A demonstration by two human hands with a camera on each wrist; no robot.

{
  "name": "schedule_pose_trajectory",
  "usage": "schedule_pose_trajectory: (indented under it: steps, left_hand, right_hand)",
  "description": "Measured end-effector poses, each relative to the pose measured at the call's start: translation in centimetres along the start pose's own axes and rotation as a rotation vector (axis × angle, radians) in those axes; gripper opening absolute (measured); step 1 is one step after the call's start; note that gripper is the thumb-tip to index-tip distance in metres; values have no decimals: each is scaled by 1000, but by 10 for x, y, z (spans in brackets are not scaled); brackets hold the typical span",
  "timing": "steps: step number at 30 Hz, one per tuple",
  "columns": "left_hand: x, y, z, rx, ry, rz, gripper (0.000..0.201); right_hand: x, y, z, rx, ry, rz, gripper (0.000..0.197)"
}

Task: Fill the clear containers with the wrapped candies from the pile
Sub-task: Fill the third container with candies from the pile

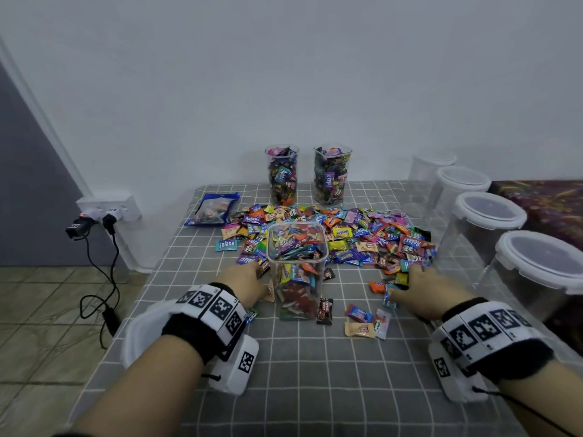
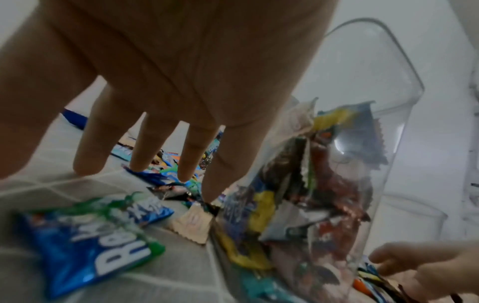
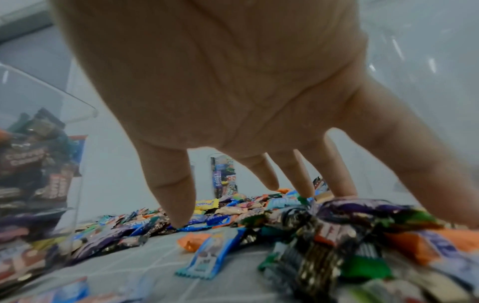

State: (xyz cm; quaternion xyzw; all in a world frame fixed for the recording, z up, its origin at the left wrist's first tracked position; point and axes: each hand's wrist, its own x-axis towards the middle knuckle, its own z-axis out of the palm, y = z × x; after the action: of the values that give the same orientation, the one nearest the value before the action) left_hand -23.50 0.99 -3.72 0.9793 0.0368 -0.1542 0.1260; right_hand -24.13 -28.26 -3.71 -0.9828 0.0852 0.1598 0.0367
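A clear square container, more than half full of wrapped candies, stands in front of the candy pile. My left hand reaches down beside its left wall with fingers straight and spread, holding nothing, tips near candies on the cloth. My right hand hovers over the pile's near right edge with fingers spread, nothing gripped. The container fills the right of the left wrist view, and the pile lies under my right fingers.
Two full clear jars stand behind the pile. Several lidded clear containers line the table's right edge. A blue bag lies at the back left. Loose candies lie near the front. A wall socket with cables is left.
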Motion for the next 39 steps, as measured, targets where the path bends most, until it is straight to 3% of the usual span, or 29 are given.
schedule_pose_trajectory:
  steps: [3, 9, 15, 19, 24, 28, 31, 36, 39]
  left_hand:
    - [5, 0, 6, 32, -35, -16, 48]
    - [8, 1, 8, 24, -43, -21, 48]
    - [5, 4, 6, -55, 25, 12, 39]
    - [0, -5, -2, 9, 50, 40, 26]
    - [-7, -1, -7, 187, -75, 98, 23]
    - [-6, 3, 2, 116, -249, 46, 23]
    - [-4, 3, 4, 56, -278, 16, 24]
    - [-3, 5, -3, 43, -138, 115, 29]
    - [-1, 2, -4, 40, -74, 141, 30]
  right_hand:
    - [5, -2, 0, -14, -58, 26, 67]
    - [10, -26, -2, 16, -126, -44, 75]
    - [13, -44, -14, 283, -125, -229, 49]
    - [-7, -30, -26, 115, -53, -314, 29]
    - [-33, -27, -21, 158, -547, -373, 13]
    - [-32, -44, -11, 62, -665, -396, 12]
    - [-20, -53, -7, 124, -589, -407, 18]
    - [-11, -63, -15, 97, -285, -496, 30]
    - [-9, -51, -16, 13, -112, -427, 31]
